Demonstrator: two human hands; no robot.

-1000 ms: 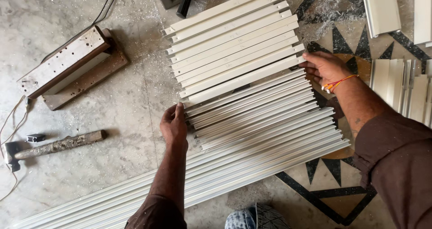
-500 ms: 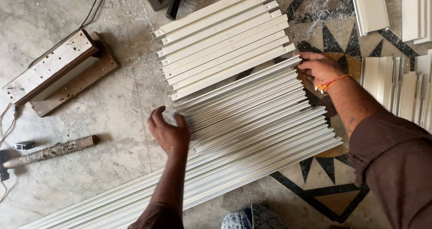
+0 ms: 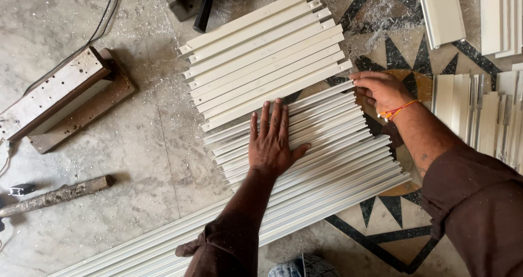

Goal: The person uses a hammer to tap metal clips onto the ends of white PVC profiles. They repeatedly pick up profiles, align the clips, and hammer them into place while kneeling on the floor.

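Bright, even daylight, soft and diffuse. Short, faint shadows under the left hand and beside the metal block, falling down and to the right. Mild glare on the white strips, detail thinning at the pale edges. Sharp focus across the floor. Dark sleeve at bottom right underexposed, folds barely readable.

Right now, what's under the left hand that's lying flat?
The left hand lies flat on a row of white ribbed strips. Whatever lies beneath those strips is covered.
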